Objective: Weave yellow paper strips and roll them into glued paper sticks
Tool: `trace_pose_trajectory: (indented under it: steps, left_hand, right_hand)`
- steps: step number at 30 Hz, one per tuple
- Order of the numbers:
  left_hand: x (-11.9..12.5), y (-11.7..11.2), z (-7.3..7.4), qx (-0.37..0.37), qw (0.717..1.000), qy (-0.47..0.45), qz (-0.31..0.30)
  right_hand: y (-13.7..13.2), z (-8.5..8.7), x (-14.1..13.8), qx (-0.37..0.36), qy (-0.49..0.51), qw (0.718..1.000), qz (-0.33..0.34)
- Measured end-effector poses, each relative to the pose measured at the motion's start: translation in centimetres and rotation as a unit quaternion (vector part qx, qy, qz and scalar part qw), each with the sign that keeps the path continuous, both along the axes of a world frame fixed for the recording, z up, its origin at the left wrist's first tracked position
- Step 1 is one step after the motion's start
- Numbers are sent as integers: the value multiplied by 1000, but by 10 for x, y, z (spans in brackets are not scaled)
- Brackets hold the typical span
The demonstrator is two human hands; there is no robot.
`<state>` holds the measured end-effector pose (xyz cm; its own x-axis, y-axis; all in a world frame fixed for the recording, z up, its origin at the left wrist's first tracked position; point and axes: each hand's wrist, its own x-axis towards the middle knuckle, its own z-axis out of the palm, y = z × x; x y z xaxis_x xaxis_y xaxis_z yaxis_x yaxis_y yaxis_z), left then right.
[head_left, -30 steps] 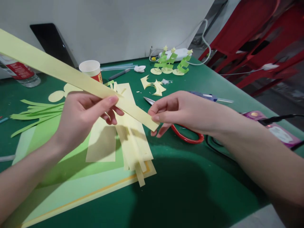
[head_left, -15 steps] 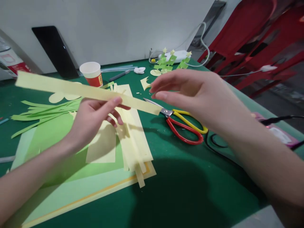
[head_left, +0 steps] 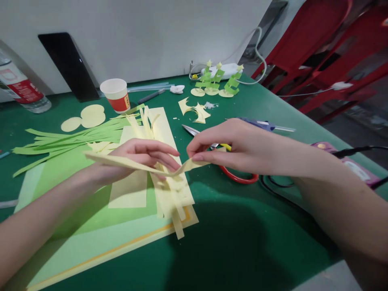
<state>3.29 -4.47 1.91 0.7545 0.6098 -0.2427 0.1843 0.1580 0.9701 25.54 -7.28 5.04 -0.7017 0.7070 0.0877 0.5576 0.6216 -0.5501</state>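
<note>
Right hand point(head_left: 239, 142) pinches bent yellow strip point(head_left: 188, 165); left hand point(head_left: 135, 151) alongside.

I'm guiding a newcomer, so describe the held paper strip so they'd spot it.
On the green table lies a stack of coloured paper. By its right edge, the right hand pinches a pale yellow strip. Unlike the similar strips lying there, it's raised and bent.

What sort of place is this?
Probably a makeshift papercraft workspace: scissors, a pile of cut green strips, and a pale paper strip pinched in the right hand.
</note>
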Motion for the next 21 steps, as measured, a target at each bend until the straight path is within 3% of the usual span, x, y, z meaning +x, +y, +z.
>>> trace_pose_trajectory:
  steps: [2,4,8,11,15,21]
  left_hand:
    - [-2,3,0,-46,998,20,-33]
    - [-2,2,2,-41,997,45,-42]
    - [3,-8,9,85,981,165,-55]
    - [10,-20,12,172,957,231,-37]
    - [17,-32,12,253,938,238,26]
    - [16,-40,12,335,917,210,49]
  right_hand:
    - [1,0,2,9,-20,1000,11]
    - [1,0,3,9,-35,999,12]
    - [2,1,4,1,-79,997,5]
    - [1,1,3,39,-94,994,-30]
    - [-5,-4,-7,41,-61,995,-70]
    - [-15,-10,-27,4,11,995,-103]
